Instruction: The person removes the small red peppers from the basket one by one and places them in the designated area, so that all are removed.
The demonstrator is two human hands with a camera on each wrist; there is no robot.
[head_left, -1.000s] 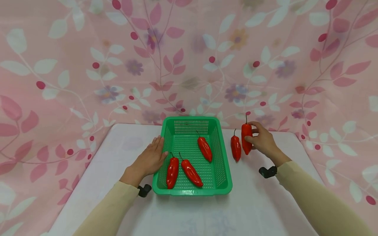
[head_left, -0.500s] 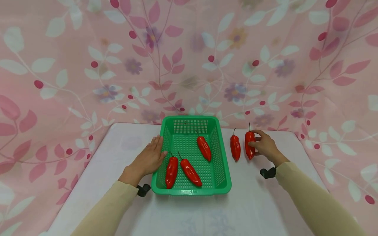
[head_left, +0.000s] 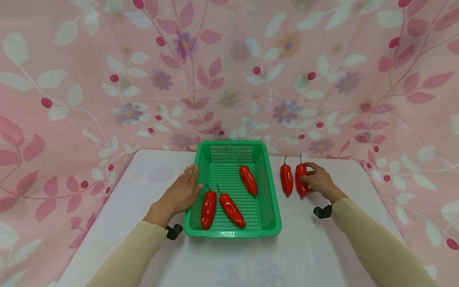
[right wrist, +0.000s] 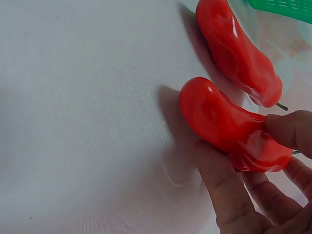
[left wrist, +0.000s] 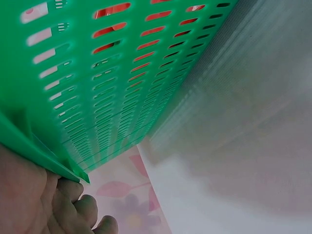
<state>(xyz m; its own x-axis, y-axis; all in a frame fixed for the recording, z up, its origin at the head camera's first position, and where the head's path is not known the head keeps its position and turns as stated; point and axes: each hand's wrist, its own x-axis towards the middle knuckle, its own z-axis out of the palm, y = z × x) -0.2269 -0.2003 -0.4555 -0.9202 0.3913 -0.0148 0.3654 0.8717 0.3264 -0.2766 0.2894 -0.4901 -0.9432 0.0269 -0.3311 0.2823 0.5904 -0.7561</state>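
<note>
Red pepper [right wrist: 229,129] btwn R fingers [right wrist: 229,195]; 2nd pepper [right wrist: 236,53] just beside.

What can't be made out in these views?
Head: part of the held pepper, covered by the right hand; lettering on the basket, too small to read.
Left wrist: peppers inside the basket, mostly hidden by its wall.
Right wrist: most of the basket, cut off by the edge.
</note>
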